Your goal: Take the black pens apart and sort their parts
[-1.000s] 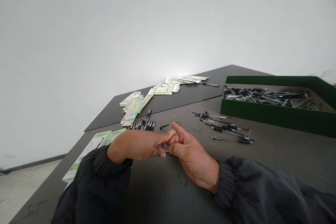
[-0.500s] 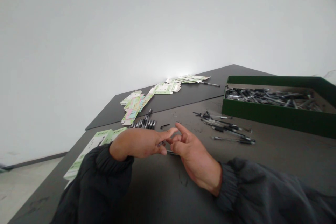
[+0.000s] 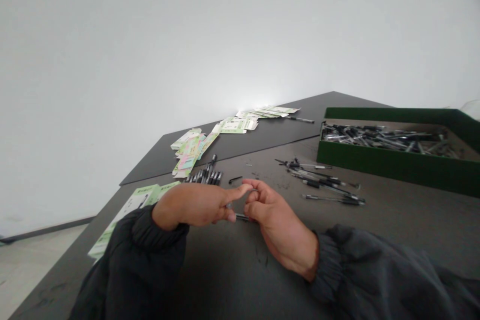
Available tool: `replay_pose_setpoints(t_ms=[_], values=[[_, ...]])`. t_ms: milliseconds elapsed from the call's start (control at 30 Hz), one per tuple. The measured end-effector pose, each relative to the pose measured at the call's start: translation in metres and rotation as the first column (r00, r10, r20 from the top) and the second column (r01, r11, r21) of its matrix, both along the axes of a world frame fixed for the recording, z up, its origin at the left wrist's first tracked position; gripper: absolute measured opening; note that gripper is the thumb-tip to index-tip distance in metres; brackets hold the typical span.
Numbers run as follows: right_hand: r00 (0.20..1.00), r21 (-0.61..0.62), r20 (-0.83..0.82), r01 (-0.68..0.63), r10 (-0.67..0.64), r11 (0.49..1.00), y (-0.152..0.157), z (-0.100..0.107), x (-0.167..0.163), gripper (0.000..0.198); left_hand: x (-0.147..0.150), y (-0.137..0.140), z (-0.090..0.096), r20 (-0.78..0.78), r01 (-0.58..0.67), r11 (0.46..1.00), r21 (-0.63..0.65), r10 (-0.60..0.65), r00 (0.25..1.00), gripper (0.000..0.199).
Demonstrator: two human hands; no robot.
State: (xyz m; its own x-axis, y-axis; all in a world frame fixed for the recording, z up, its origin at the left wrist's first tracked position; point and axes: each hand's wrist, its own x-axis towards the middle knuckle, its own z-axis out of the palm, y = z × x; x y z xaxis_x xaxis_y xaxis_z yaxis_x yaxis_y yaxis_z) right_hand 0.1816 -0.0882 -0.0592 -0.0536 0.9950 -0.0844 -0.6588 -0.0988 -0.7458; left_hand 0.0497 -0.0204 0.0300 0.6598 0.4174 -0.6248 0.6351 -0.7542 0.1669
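My left hand (image 3: 200, 205) and my right hand (image 3: 277, 220) meet above the dark table, fingertips almost touching. A slim pen (image 3: 242, 217) spans the gap between them, its ends hidden in my fingers. Both hands are closed around it. A small shiny piece also shows between my left thumb and fingers; I cannot make out what it is. Just beyond my fingertips lies a black pen cap (image 3: 235, 179). Behind my left hand a bunch of black-and-clear pens (image 3: 206, 175) lies side by side.
At the right stands a green box (image 3: 378, 158) filled with pens. Loose pens (image 3: 326, 182) lie in front of it. Flattened green-and-white cartons (image 3: 234, 125) stretch along the wall side. More green-and-white boxes (image 3: 131, 210) lie beside my left sleeve. A single pen (image 3: 300, 119) rests farther back.
My right index finger has bent inward from its raised position. Slightly more of the pen shows between my hands. The things on the table are unchanged.
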Motion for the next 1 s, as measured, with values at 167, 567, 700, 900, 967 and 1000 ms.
replay_pose_setpoints(t_ms=[167, 567, 700, 900, 967, 1000], values=[[0.999, 0.016, -0.011, 0.045, -0.044, 0.999, 0.002, -0.005, -0.002, 0.072, 0.004, -0.002, 0.004, -0.015, -0.051, 0.997, -0.055, 0.050, 0.999, 0.069], [0.997, 0.062, 0.071, -0.026, 0.021, 0.998, 0.001, -0.005, -0.001, 0.031, -0.001, 0.002, -0.001, 0.018, -0.053, 0.995, -0.084, 0.055, 0.998, 0.070], [0.966, -0.005, 0.155, -0.209, 0.207, 0.978, 0.000, -0.006, -0.001, 0.025, 0.003, 0.001, 0.001, 0.127, -0.044, 0.988, -0.151, 0.063, 0.990, 0.056], [0.922, 0.047, -0.029, -0.385, 0.387, 0.922, 0.004, -0.006, 0.005, 0.038, 0.010, 0.002, 0.001, 0.229, 0.054, 0.952, -0.302, 0.018, 0.973, 0.029], [0.894, 0.084, -0.045, -0.441, 0.445, 0.894, 0.007, -0.006, 0.008, 0.033, 0.011, 0.000, 0.002, 0.211, 0.028, 0.966, -0.256, 0.028, 0.977, 0.030], [0.881, 0.086, -0.044, -0.466, 0.470, 0.881, 0.008, -0.006, 0.009, 0.030, 0.011, -0.001, 0.003, 0.190, 0.002, 0.975, -0.223, 0.042, 0.981, 0.037]])
